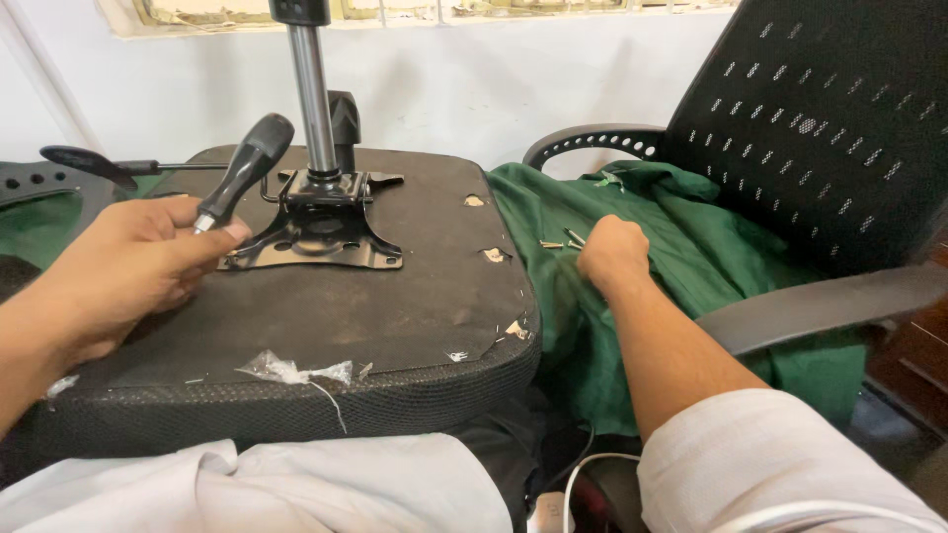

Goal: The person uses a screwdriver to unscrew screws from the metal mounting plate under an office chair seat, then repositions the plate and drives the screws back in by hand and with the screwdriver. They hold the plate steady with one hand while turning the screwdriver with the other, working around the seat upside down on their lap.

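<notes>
An upturned office chair seat (395,306) lies across my lap, its black underside facing up. A black metal mounting plate (321,232) with a chrome gas cylinder (312,94) rising from it sits on the seat. My left hand (128,266) holds a screwdriver with a black handle (247,163) just left of the plate. My right hand (612,252) reaches onto a green cloth (711,257), its fingers closed over small screws (565,240) lying there; whether it grips one is hidden.
A black mesh-back office chair (820,128) with armrests (820,306) stands at the right, the green cloth draped on its seat. A black lever (89,163) sticks out left of the plate. Torn fabric scraps (296,370) hang at the seat's front edge. A white wall is behind.
</notes>
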